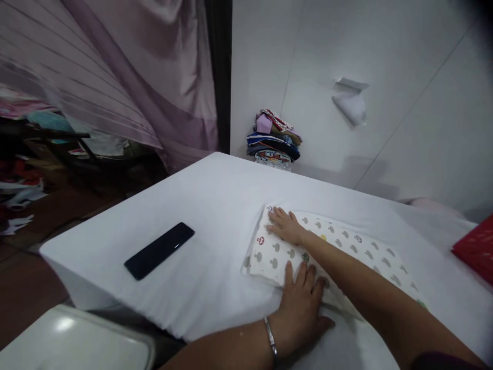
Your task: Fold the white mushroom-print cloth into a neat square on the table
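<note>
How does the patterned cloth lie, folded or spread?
Folded: a second layer of the cloth peeks out beneath the top one along its left edge in the picture.

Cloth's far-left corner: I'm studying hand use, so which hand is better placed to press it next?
Probably the right hand: it lies beside that corner of the cloth, while the left hand rests at the near edge.

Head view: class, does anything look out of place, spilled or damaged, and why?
Yes: the white paper-like piece on the wall, curled and seemingly hanging loose rather than lying flat. The patterned cloth that the right hand and left hand touch looks fairly flat, and no spill shows.
</note>
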Tool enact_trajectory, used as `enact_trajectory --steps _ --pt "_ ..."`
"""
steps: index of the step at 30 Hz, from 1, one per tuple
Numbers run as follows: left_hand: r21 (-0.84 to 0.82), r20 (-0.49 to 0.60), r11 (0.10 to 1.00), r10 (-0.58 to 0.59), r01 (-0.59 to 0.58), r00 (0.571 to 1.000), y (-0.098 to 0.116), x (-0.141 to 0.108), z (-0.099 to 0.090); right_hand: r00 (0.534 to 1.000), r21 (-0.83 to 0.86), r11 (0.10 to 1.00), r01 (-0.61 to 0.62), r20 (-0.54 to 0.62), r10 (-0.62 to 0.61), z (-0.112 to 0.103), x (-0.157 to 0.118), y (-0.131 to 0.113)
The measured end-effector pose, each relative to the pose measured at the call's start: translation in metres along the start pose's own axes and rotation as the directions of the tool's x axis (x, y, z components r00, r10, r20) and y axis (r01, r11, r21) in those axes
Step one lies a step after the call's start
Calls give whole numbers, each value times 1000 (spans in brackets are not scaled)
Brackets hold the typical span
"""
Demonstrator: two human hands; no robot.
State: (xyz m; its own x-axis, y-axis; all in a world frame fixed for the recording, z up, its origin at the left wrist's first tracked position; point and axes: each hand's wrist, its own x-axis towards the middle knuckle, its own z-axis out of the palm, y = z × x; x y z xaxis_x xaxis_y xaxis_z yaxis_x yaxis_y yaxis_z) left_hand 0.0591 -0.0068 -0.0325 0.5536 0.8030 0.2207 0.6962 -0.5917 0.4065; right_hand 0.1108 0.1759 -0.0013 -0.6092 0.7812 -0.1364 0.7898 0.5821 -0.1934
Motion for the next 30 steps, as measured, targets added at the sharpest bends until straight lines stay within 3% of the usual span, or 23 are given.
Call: enact_trajectory --steps 7,14,19,22,26,30 --pt "-49 -3 998 25 -25 1000 1 1 -12 1000 -46 999 8 25 -6 7 24 -28" --pt "14 46 1000 17 -18 999 3 1 -16 997 43 996 75 -31 -74 4 -16 -42" --pt "53 -4 998 -45 45 999 6 4 -8 992 29 993 112 54 -114 19 -31 -64" --pt "77 -1 996 -51 51 999 3 5 -5 992 69 992 104 67 -108 16 -32 -70" --pt "75 -10 997 0 1 1000 -4 5 -8 998 182 983 27 -60 -17 2 -52 -58" --pt "44 -17 998 40 -39 999 -6 4 -24 961 223 965 -136 -209 183 -1 -108 -22"
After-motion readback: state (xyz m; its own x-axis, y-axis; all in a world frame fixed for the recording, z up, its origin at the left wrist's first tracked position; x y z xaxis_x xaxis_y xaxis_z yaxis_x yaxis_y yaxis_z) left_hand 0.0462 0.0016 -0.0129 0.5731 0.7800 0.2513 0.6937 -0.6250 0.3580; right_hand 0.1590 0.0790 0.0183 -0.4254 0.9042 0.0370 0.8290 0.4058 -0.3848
